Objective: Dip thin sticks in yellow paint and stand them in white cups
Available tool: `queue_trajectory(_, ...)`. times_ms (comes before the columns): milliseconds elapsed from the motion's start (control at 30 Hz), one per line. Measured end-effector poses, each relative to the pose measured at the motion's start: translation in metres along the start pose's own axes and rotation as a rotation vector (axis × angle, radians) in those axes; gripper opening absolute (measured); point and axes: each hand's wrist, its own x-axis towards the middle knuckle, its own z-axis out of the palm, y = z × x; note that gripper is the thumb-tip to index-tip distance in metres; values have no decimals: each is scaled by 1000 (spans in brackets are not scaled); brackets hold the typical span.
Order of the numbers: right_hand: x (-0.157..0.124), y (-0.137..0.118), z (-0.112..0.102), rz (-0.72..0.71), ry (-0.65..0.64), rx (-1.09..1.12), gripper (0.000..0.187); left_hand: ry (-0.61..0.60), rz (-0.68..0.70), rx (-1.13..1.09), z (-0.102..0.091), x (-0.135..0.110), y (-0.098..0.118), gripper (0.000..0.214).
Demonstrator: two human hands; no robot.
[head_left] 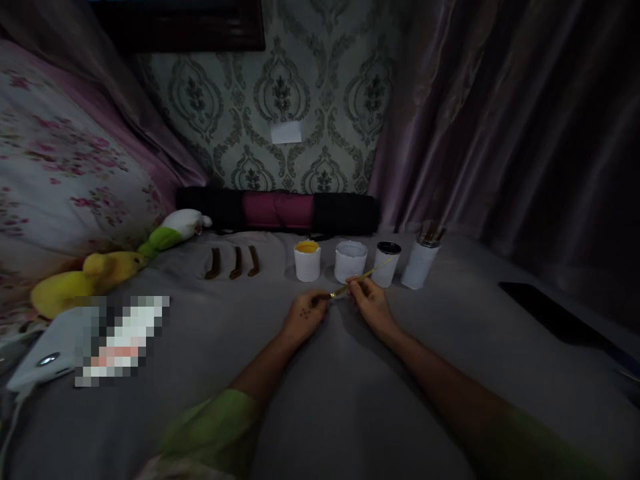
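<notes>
My right hand [369,303] is closed in a pinch on a thin paintbrush [367,274], whose handle slants up to the right. The brush's metal ferrule reaches toward my left hand [306,315], which has a dark mark on its back. The left fingers are curled closed by the brush tip, around something dark that I cannot make out. Just beyond the hands stand a white pot of yellow paint [307,265], a pot of whitish paint [350,267] and a pot of black paint [385,270]. The bristles are hidden by the left fingers.
Right of the pots stands a white-wrapped holder with brushes [421,263]. Three small brown bent pieces [235,263] lie to the left. A dark flat object [547,313] lies far right, plush toys [85,280] and a white device [55,353] far left. A black-and-maroon roll [277,211] lines the wall.
</notes>
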Motion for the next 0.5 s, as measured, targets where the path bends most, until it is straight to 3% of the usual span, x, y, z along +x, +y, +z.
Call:
queue_trajectory(267, 2, 6, -5, -42, -24, -90, 32, -181, -313, -560, -3, -3, 14, 20)
queue_trajectory(500, 3, 8, -7, -23, -52, -86, 32, -243, -388, -701, -6, -5, 19, 21)
